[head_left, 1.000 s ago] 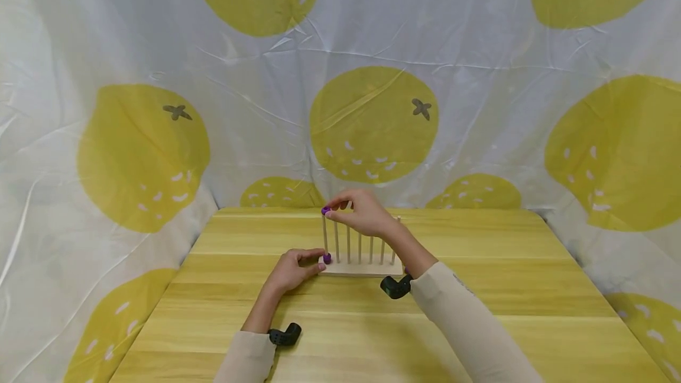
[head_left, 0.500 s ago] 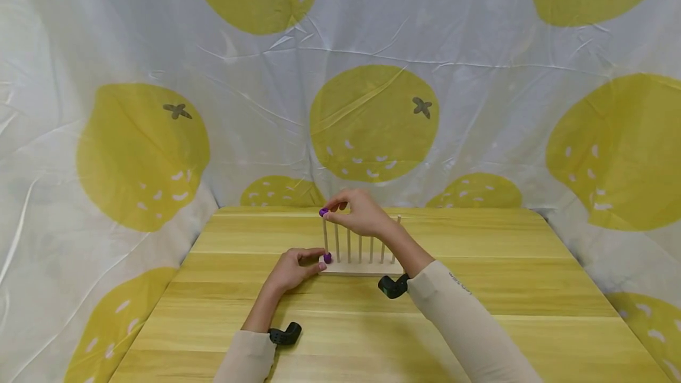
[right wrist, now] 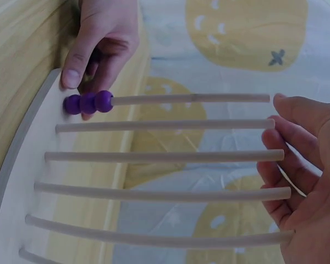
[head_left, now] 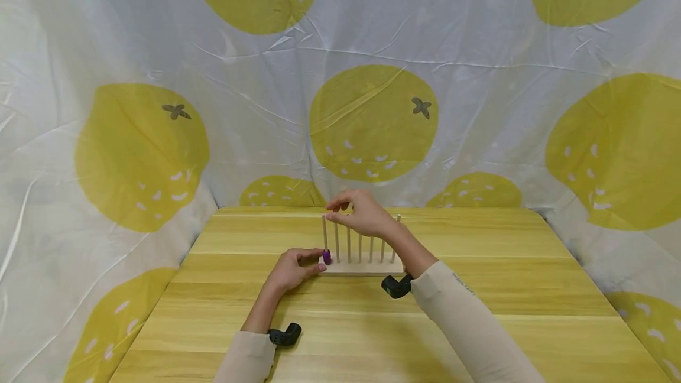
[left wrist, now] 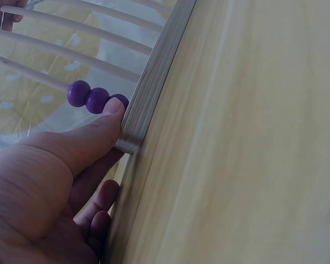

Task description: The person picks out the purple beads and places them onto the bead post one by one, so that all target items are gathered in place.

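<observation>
Three purple beads (right wrist: 88, 103) are stacked at the foot of the leftmost peg (right wrist: 192, 98) on a pale wooden peg stand (head_left: 362, 268). At the stand's left end, my left hand (head_left: 291, 269) holds the base between thumb and fingers. In the left wrist view its thumb (left wrist: 113, 107) lies against the lowest bead. My right hand (head_left: 363, 213) is near the top of the leftmost peg, its fingers loosely bent and no bead between them. From the right wrist view, the fingertips are close to the peg tops.
Several bare pegs (right wrist: 165, 156) rise from the base to the right of the beaded one. The stand is on a wood-grain table (head_left: 340, 324), with a lemon-print curtain (head_left: 255, 117) behind. Each wrist carries a black camera (head_left: 396, 286).
My right hand has let go of a purple bead at the top of the leftmost peg. That bead has slid down onto the others. The left hand has stayed on the base.
</observation>
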Available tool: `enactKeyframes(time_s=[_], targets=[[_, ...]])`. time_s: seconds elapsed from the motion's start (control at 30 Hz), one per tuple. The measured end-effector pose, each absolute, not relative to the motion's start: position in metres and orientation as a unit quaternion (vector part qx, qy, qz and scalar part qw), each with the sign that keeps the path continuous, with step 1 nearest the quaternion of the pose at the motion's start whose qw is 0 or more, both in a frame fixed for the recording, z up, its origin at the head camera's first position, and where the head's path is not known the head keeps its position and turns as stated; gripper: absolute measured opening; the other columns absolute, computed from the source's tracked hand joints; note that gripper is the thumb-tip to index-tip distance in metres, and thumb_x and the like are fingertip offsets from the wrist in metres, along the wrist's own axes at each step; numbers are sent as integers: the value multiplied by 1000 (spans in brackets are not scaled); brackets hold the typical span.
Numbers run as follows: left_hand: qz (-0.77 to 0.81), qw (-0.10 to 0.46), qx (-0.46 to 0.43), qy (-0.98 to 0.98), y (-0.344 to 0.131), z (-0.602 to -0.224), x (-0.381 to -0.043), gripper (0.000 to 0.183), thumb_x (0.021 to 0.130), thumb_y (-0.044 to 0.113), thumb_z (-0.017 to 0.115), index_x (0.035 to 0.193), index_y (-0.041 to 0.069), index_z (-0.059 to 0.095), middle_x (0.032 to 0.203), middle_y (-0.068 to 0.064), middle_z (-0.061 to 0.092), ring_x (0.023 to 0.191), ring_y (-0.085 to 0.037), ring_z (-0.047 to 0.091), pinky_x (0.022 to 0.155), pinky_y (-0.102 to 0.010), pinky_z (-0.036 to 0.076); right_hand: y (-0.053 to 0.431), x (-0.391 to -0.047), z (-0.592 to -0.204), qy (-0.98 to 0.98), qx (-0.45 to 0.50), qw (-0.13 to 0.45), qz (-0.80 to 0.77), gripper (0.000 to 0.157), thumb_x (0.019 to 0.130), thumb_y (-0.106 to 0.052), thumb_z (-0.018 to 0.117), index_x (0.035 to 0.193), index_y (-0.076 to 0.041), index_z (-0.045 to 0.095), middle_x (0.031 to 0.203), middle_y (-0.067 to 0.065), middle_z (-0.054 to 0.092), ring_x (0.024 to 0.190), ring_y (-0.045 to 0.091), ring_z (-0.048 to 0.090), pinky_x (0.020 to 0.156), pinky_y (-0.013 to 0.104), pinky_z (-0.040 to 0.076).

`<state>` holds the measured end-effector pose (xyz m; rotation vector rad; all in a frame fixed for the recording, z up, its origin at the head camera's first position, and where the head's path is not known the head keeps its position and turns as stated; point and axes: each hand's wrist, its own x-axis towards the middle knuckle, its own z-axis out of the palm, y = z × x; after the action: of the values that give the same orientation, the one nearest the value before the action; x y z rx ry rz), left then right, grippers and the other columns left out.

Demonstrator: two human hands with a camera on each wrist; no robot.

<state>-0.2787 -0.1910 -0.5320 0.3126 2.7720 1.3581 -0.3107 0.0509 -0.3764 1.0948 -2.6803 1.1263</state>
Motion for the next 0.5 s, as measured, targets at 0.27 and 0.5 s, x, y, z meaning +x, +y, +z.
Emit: enactKeyframes(time_s=[0.27, 0.5], targets=[[441, 15, 103, 891, -189, -533, -278, 40, 90, 37, 80, 128, 27, 75, 135, 0, 70, 138, -32, 56, 118, -57, 40, 72, -307, -372, -864, 348, 20, 364, 26, 100, -33, 70, 119, -17, 77, 113, -1, 74, 103, 15, 64, 92, 42, 52], [450, 16, 98, 888, -190, -533, -277, 39, 89, 38, 81, 127, 29, 75, 134, 0, 71, 138, -32, 55, 119, -56, 39, 108, -302, -367, -870, 331, 37, 365, 26, 100, -35, 70, 119, -19, 76, 117, -2, 74, 105, 18, 64, 89, 40, 50]])
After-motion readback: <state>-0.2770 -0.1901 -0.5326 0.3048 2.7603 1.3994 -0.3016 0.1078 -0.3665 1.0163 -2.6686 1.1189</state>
